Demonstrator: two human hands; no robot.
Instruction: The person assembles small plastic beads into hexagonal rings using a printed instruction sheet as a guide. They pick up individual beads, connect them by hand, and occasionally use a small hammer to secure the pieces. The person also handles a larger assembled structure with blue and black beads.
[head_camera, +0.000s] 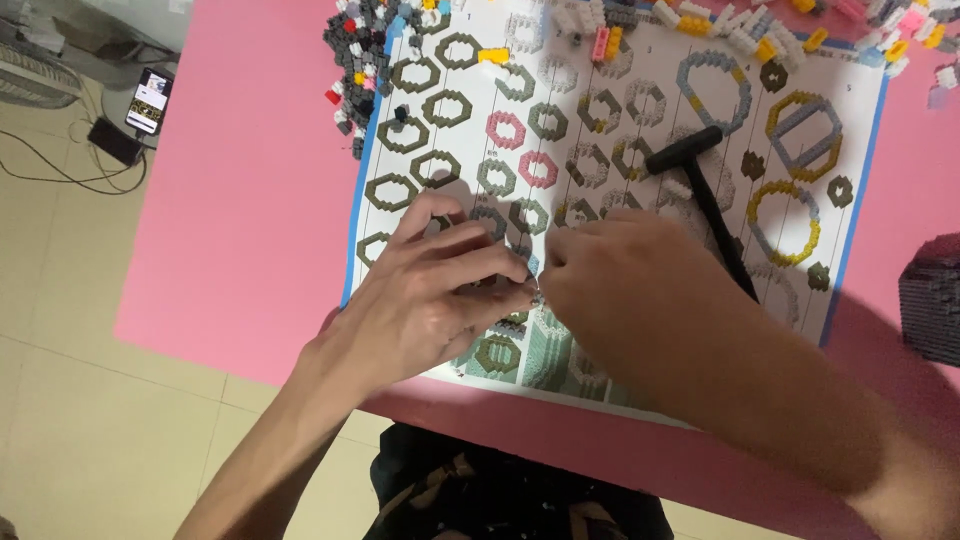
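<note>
Grey tiny brick (536, 294) sits pinched between both hands' fingers (500, 272).

The left hand (430, 300) and right hand (620, 290) are brought together fingertip to fingertip, palms down; both forearms are extended forward, converging from below.

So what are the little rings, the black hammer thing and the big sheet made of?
The rings look like tiny hard plastic bricks joined in loops: blocky edges, flat grey, pink and yellow colours. The black T-shaped tool seems to be matte plastic or rubber; it shows no shine. The sheet looks like thin printed paper, lying flat on the pink table. Both hands, left and right, pinch something too small to tell.
</note>
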